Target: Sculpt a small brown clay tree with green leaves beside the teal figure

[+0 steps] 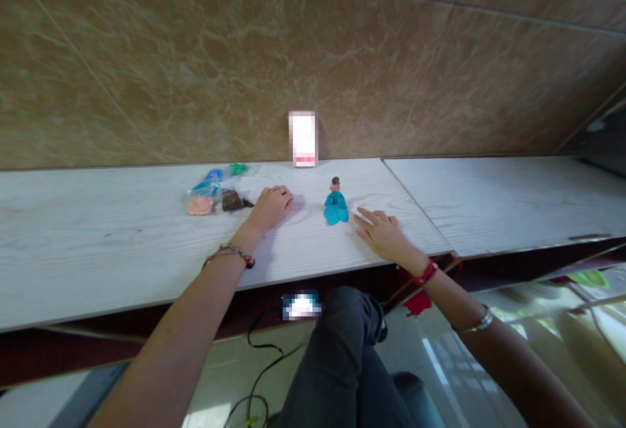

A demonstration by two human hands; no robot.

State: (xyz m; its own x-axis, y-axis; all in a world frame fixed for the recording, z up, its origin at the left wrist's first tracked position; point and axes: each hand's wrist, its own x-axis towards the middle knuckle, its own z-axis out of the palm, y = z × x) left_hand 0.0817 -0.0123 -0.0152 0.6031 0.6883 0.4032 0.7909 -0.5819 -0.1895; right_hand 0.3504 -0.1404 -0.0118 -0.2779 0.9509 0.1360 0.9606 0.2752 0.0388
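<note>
A small clay figure [335, 205] with a blue body and a dark head stands on the white wooden board [122, 239], between my two hands. My left hand [271, 207] rests on the board left of the figure with its fingers curled under; nothing shows in them. My right hand [380, 229] lies flat on the board right of the figure, fingers stretched out and empty. Neither hand touches the figure.
Several clay lumps in clear wrappers [215, 192], pink, brown, blue and green, lie left of my left hand. A white card [304, 139] leans on the brown tiled wall. A second white board [503, 199] adjoins on the right. My knee [347, 323] and a black cable [259, 350] are below.
</note>
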